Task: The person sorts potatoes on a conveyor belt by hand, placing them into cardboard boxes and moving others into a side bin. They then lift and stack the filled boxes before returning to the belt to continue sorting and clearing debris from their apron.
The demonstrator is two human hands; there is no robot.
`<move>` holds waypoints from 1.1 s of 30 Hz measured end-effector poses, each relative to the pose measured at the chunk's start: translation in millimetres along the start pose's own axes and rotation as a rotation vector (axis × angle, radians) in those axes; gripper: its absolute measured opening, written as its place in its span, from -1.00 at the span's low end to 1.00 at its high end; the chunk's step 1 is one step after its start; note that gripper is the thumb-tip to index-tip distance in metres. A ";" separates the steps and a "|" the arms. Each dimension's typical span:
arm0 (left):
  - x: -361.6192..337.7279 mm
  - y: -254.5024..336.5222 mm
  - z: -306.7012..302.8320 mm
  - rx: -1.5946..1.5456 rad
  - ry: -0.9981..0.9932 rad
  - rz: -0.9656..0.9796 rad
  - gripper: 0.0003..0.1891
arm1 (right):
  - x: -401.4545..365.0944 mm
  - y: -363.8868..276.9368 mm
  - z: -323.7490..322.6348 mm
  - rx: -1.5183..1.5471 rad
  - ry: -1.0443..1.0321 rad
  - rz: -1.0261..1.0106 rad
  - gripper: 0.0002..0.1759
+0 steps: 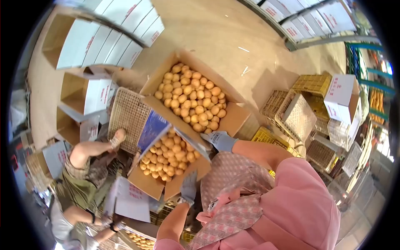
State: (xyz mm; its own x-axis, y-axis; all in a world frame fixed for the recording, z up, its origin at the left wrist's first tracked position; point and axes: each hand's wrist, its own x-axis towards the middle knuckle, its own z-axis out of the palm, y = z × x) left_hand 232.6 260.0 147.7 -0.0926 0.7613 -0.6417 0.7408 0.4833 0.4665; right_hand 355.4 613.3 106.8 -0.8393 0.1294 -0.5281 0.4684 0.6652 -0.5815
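Two open cardboard boxes full of round yellow-brown fruit stand side by side before me. My right hand [221, 141], in a grey glove, is at the near corner of the larger box [231, 119], its fingertips by the box edge. My left hand [188, 187], also gloved in grey, rests against the open flap of the smaller box [146, 184]. The fingers of both hands are partly hidden by the cardboard. Fruit [191, 98] fills the larger box, and more fruit [168, 156] is heaped in the smaller one.
A co-worker's gloved hand [118, 138] is by a woven crate [128, 116] at the left. Another person's hands are at a white box [132, 199] below. Stacked white boxes [100, 43] stand upper left; yellow crates [312, 84] and baskets are at the right.
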 end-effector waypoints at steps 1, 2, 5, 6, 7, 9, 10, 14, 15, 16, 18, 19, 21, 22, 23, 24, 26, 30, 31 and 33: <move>-2.3 -14.0 0.5 0.060 -0.043 0.036 -0.30 | -0.2 5.0 -0.8 0.002 0.001 -0.028 -0.14; -6.0 -20.0 -8.1 0.069 -0.151 0.059 -0.28 | -4.2 5.7 0.3 0.007 -0.005 -0.057 -0.18; -5.2 -17.9 -75.1 -0.070 -0.545 0.034 -0.29 | 4.2 0.3 -6.9 0.311 0.266 0.073 -0.41; 6.1 -26.1 -86.3 -0.653 -0.418 -0.267 -0.30 | 3.9 -7.1 -12.6 0.386 0.423 0.107 -0.45; 17.4 -32.7 -95.5 -1.221 -0.241 -0.573 -0.29 | -1.7 -17.7 -32.1 0.432 0.618 0.076 -0.52; 55.1 -35.7 -141.2 -1.912 0.259 -0.929 -0.33 | -5.6 -15.7 -83.1 0.237 0.879 0.082 -0.57; 71.1 -26.4 -171.3 -2.041 0.542 -0.986 -0.36 | -7.5 -0.5 -101.0 0.150 0.995 0.231 -0.54; 118.1 -132.2 -144.6 -1.781 0.521 -0.588 -0.53 | -4.1 70.1 -137.8 0.043 1.070 0.687 -0.50; 131.9 -146.6 -141.3 -1.811 0.575 -0.677 -0.58 | 4.1 101.2 -119.5 0.228 0.827 0.664 -0.50; 134.2 -145.8 -144.7 -1.765 0.575 -0.667 -0.57 | 12.3 121.3 -101.1 0.403 0.586 0.628 -0.49; 131.5 -135.1 -154.0 -1.668 0.569 -0.653 -0.56 | 16.3 123.5 -81.2 0.264 0.684 0.584 -0.50; 129.6 -120.6 -157.4 -1.631 0.587 -0.655 -0.54 | 11.0 119.5 -78.2 0.230 0.706 0.579 -0.51; 138.9 -117.2 -146.0 -1.611 0.527 -0.551 -0.58 | 4.9 112.7 -79.6 0.187 0.678 0.599 -0.52; 140.1 -116.6 -140.9 -1.600 0.515 -0.507 -0.60 | 4.5 111.2 -86.4 0.177 0.631 0.617 -0.53; 147.4 -80.3 -151.7 -1.513 0.513 -0.508 -0.59 | 11.0 111.6 -91.1 0.164 0.587 0.621 -0.53; 156.2 -80.3 -142.9 -1.434 0.498 -0.424 -0.62 | 19.8 125.1 -81.1 0.185 0.747 0.531 -0.55; 163.9 -55.4 -141.0 -1.198 0.504 -0.415 -0.63 | 18.2 128.8 -71.4 0.203 0.862 0.440 -0.56; 194.0 -13.4 -137.4 -1.116 0.559 -0.300 -0.64 | 2.6 116.7 -95.6 0.196 0.793 0.399 -0.55; 199.8 -9.7 -135.2 -1.089 0.546 -0.273 -0.56 | 0.4 112.3 -100.0 0.185 0.770 0.407 -0.55; 207.6 10.7 -143.7 -1.131 0.441 -0.253 -0.73 | -1.7 117.8 -90.8 0.155 0.766 0.414 -0.54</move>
State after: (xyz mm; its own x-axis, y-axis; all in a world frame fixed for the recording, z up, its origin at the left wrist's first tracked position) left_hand 125.7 485.4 106.9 -0.5272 0.5672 -0.6327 -0.3000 0.5724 0.7631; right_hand 387.0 758.2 95.4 -0.5222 0.8319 -0.1875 0.7612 0.3556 -0.5423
